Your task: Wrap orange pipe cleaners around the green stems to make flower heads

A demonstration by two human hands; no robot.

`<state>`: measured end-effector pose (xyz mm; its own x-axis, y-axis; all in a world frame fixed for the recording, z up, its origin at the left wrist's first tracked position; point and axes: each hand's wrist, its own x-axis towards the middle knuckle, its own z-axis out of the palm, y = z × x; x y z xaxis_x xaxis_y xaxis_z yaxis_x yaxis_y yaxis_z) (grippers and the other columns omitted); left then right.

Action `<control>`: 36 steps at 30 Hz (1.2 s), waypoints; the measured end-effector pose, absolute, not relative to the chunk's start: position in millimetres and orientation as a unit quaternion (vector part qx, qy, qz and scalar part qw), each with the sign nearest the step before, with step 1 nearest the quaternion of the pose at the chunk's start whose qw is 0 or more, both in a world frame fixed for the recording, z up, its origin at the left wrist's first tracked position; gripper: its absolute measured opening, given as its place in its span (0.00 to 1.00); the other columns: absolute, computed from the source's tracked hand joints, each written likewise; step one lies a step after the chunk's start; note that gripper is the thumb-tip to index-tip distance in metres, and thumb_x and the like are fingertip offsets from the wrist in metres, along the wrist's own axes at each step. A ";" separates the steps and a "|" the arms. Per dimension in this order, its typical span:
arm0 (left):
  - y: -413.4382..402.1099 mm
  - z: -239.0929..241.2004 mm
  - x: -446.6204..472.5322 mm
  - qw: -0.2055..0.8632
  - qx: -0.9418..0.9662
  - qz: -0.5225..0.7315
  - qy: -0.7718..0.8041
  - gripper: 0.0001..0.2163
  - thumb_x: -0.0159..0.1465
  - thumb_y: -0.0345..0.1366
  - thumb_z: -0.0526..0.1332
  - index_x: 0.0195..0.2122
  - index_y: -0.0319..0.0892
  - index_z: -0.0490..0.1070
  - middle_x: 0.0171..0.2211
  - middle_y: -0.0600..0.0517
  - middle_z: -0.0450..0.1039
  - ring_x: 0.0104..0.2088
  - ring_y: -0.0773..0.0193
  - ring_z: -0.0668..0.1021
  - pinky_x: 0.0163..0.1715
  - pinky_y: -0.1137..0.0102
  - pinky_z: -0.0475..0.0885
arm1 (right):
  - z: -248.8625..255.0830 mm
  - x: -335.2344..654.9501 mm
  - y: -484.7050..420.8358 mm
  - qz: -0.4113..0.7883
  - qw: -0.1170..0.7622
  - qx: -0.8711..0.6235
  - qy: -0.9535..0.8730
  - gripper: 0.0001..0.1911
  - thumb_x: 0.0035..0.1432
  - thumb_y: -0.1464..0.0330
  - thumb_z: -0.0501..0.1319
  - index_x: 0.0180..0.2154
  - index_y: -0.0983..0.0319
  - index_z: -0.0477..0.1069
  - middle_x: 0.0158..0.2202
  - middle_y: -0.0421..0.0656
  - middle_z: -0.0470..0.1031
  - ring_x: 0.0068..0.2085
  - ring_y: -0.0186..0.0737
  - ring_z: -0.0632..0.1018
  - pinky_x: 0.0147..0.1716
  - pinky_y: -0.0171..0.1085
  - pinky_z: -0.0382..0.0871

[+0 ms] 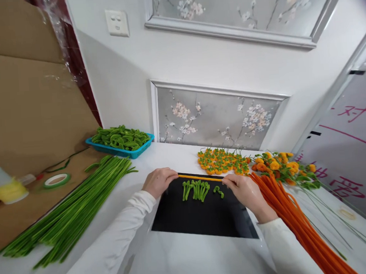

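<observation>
An orange pipe cleaner (201, 177) is stretched nearly level between my two hands, above the far part of a black mat (198, 217). My left hand (159, 181) pinches its left end, and my right hand (246, 191) pinches its right end. Just below it on the mat lie several short green pipe cleaner pieces (201, 190) with bent tips, side by side. A curled green piece (218, 191) sits apart from them, nearer my right hand.
Long green pipe cleaners (78, 211) lie left, behind them a blue tray (108, 150) of green loops. Small orange-and-green pieces (219, 159), orange flowers (282, 163) and long orange pipe cleaners (295, 221) are at right. Green tape (57, 180) rests on cardboard (34, 164).
</observation>
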<state>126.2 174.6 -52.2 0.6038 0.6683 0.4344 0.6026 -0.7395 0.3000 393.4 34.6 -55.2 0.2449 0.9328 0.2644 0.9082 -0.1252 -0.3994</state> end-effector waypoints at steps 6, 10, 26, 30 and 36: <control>186.0 -46.9 114.1 0.100 0.874 0.281 0.384 0.13 0.63 0.40 0.54 0.37 0.42 0.77 0.39 0.51 0.76 0.40 0.61 0.77 0.43 0.70 0.67 | -3.4 365.5 21.5 -0.250 0.238 -0.671 -0.657 0.09 0.63 0.64 0.57 0.33 0.58 0.74 0.30 0.40 0.71 0.36 0.34 0.64 0.36 0.36 0.45; 192.3 -50.3 110.9 0.147 0.863 0.294 0.383 0.15 0.61 0.43 0.55 0.38 0.40 0.77 0.39 0.50 0.77 0.40 0.61 0.77 0.45 0.71 0.68 | 34.5 362.0 7.9 -0.346 0.199 -0.631 -0.665 0.06 0.60 0.72 0.59 0.30 0.60 0.71 0.26 0.41 0.67 0.33 0.35 0.58 0.33 0.38 0.41; 208.2 -48.6 95.6 0.115 0.832 0.237 0.489 0.16 0.61 0.42 0.51 0.39 0.41 0.75 0.33 0.51 0.77 0.33 0.61 0.77 0.38 0.71 0.66 | -36.5 392.4 48.4 -0.115 0.290 -0.682 -0.661 0.13 0.65 0.60 0.53 0.41 0.53 0.75 0.42 0.36 0.73 0.43 0.31 0.72 0.42 0.32 0.55; 216.3 -50.0 93.2 0.089 0.820 0.205 0.527 0.17 0.62 0.40 0.51 0.43 0.40 0.74 0.38 0.48 0.76 0.38 0.59 0.77 0.42 0.70 0.65 | -49.5 382.3 65.0 -0.091 0.283 -0.675 -0.675 0.14 0.65 0.58 0.53 0.42 0.53 0.75 0.42 0.37 0.73 0.42 0.31 0.73 0.43 0.32 0.56; 210.5 -42.9 104.8 0.069 0.817 0.142 0.554 0.18 0.63 0.42 0.50 0.47 0.40 0.73 0.44 0.47 0.74 0.43 0.56 0.74 0.45 0.68 0.63 | -32.7 396.6 48.6 -0.090 0.252 -0.692 -0.671 0.21 0.64 0.57 0.55 0.58 0.48 0.62 0.48 0.40 0.70 0.49 0.38 0.69 0.48 0.38 0.55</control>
